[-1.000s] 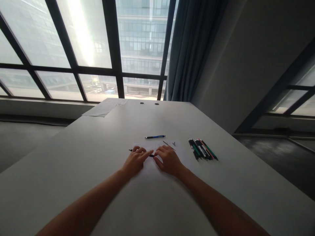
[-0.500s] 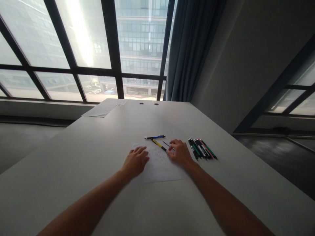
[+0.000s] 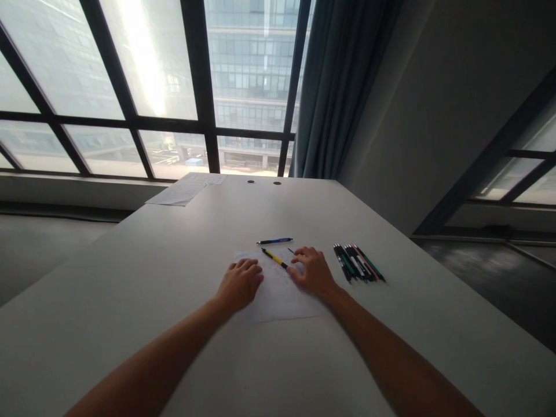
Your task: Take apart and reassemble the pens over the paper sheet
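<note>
A blue pen (image 3: 274, 241) lies on the table (image 3: 130, 278), a row of pens (image 3: 358, 263) (dark, green, reddish) farther right. Loose papers (image 3: 185, 190) rest near the window (image 3: 147, 87), beside a curtain (image 3: 334, 87).

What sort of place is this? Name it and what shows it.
Probably an office or meeting room: a long white table with cable holes, tall windows facing another glass building, and a row of pens beside a sheet of paper.
</note>
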`<action>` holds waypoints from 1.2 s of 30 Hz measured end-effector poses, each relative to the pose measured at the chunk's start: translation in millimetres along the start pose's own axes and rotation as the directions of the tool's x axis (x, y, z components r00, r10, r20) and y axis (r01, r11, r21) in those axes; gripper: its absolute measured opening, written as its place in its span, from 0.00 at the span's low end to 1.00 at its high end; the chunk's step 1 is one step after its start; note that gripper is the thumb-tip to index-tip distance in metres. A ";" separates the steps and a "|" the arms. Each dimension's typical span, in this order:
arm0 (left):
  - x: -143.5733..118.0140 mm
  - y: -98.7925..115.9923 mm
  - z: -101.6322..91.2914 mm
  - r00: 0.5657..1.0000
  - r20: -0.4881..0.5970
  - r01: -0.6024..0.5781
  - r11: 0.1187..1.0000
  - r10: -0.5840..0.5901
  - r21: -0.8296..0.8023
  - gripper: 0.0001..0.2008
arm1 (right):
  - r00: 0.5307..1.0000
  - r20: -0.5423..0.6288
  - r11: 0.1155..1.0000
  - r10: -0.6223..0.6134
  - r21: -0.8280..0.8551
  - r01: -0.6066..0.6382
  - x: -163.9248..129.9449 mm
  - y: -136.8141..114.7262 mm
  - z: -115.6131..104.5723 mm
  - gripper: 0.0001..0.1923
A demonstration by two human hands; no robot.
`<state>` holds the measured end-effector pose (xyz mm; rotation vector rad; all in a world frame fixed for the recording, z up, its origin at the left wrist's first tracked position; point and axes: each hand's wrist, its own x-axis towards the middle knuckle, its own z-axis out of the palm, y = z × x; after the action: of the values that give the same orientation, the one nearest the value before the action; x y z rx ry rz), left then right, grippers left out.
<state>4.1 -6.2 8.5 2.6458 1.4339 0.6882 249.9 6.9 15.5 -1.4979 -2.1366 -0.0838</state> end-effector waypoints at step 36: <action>1.8 0.5 -3.6 0.990 -0.141 0.012 0.991 -0.030 -0.130 0.09 | 0.998 0.017 0.978 0.057 -0.200 -0.052 5.6 26.3 -9.0 0.06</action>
<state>3.9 -5.6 12.6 2.5260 1.3957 0.9513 275.4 18.9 19.4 -1.6767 -2.1558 -0.2707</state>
